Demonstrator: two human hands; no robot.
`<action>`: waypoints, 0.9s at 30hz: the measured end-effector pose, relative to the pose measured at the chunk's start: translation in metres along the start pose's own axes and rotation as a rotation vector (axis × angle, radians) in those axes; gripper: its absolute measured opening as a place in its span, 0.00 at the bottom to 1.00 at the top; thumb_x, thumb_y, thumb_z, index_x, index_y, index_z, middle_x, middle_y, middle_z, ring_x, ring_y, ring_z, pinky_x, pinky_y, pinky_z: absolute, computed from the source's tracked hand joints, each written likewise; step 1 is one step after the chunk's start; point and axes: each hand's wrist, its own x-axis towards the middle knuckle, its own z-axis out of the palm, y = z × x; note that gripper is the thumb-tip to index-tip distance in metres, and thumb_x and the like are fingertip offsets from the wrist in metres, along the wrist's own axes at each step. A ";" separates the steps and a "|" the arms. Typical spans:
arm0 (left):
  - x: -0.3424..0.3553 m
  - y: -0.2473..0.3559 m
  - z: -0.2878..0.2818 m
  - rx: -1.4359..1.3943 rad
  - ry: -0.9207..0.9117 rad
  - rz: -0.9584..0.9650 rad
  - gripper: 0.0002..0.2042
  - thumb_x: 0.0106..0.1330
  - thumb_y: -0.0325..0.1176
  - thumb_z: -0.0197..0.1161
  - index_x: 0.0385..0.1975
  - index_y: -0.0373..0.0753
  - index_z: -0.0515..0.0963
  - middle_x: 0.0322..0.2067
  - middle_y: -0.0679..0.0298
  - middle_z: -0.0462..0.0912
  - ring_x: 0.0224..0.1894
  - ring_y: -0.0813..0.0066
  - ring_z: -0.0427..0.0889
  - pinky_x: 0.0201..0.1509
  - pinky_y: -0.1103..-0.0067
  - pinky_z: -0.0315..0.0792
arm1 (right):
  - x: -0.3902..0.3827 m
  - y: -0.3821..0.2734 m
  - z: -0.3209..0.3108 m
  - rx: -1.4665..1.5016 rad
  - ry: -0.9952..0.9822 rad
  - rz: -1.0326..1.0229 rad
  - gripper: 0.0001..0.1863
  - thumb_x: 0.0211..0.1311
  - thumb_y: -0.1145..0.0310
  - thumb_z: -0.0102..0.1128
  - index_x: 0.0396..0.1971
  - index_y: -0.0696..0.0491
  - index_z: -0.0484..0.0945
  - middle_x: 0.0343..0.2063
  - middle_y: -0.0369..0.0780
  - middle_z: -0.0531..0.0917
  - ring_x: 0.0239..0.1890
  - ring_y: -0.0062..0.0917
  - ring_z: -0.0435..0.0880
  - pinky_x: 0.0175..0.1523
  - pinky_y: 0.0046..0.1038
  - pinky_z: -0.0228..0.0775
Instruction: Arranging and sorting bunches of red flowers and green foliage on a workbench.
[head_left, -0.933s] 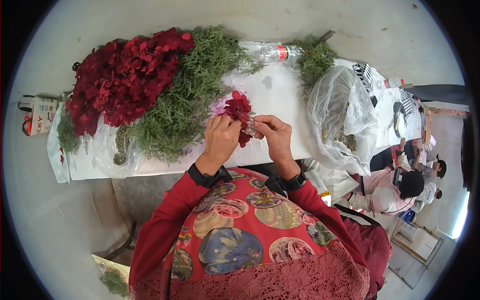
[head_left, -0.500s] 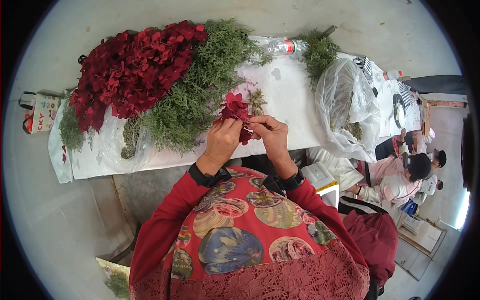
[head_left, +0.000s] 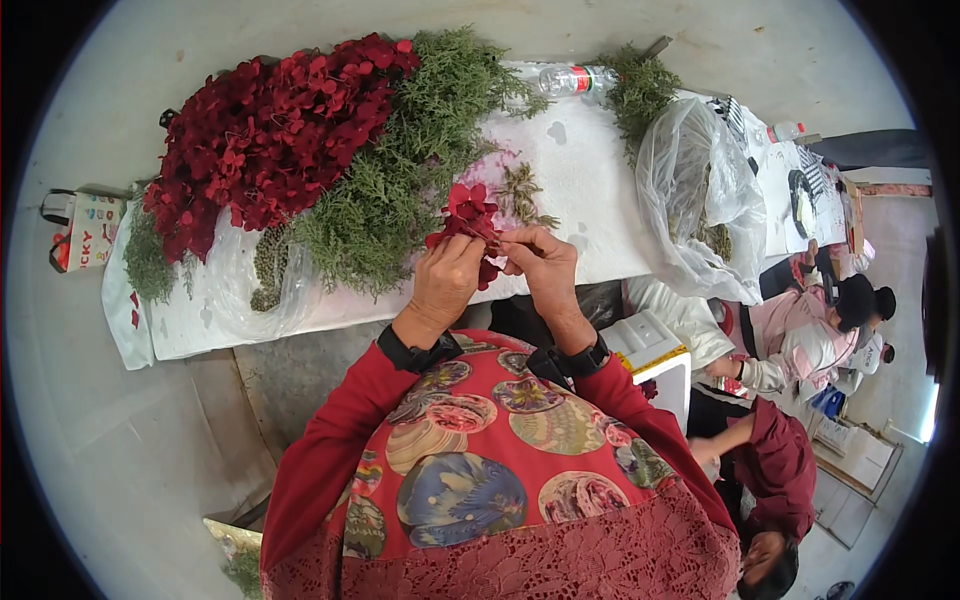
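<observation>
A small sprig of dark red flowers (head_left: 468, 212) is held between my two hands, above the near edge of the white-covered table. My left hand (head_left: 443, 284) is closed round the sprig, fingers curled over its lower petals. From the right, my right hand (head_left: 543, 270) pinches at the side of the sprig with thumb and forefinger; the exact stem or petal between them is too small to tell. Just beyond lies a little heap of greenish-brown stem bits (head_left: 522, 192). Feathery green sprigs (head_left: 400, 190) lie to the left, beside a big pile of dark red flowers (head_left: 275, 135).
A clear plastic bag (head_left: 245, 310) with small green pieces sits at the table's near left. To the right stand a larger clear bag (head_left: 675, 165) and a plastic bottle (head_left: 570, 80). A white foam box (head_left: 665, 375) is by my right arm. Several people (head_left: 790, 460) are at the right.
The view has shifted slightly. My hands keep their hold on the flowers. More stem bits show beside them. At the right, a person in dark red has leaned and an arm shows.
</observation>
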 end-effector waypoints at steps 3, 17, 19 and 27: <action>-0.002 0.002 -0.001 -0.001 -0.003 0.005 0.07 0.53 0.23 0.61 0.31 0.39 0.78 0.28 0.63 0.77 0.29 0.62 0.79 0.31 0.71 0.74 | -0.004 0.000 0.000 -0.009 0.009 0.002 0.06 0.56 0.81 0.59 0.33 0.61 0.82 0.24 0.34 0.81 0.22 0.13 0.75 0.28 0.16 0.70; -0.009 0.009 -0.001 0.047 -0.021 0.089 0.08 0.49 0.23 0.59 0.31 0.37 0.75 0.26 0.62 0.72 0.29 0.64 0.78 0.29 0.72 0.74 | -0.013 0.005 -0.004 -0.082 0.010 -0.026 0.06 0.56 0.81 0.59 0.32 0.60 0.82 0.22 0.34 0.82 0.21 0.12 0.76 0.26 0.16 0.70; -0.010 0.009 0.000 0.042 -0.016 0.090 0.08 0.49 0.23 0.59 0.30 0.37 0.75 0.26 0.62 0.72 0.29 0.64 0.78 0.30 0.72 0.74 | -0.014 0.006 -0.005 -0.097 0.008 -0.031 0.06 0.56 0.81 0.59 0.32 0.60 0.82 0.22 0.34 0.82 0.21 0.12 0.76 0.26 0.16 0.70; -0.012 0.014 0.000 -0.008 -0.036 0.052 0.04 0.50 0.23 0.59 0.26 0.38 0.73 0.25 0.62 0.72 0.27 0.64 0.79 0.28 0.71 0.74 | -0.021 0.003 0.001 -0.176 0.045 -0.044 0.05 0.57 0.81 0.60 0.33 0.60 0.81 0.23 0.34 0.82 0.21 0.11 0.75 0.27 0.15 0.69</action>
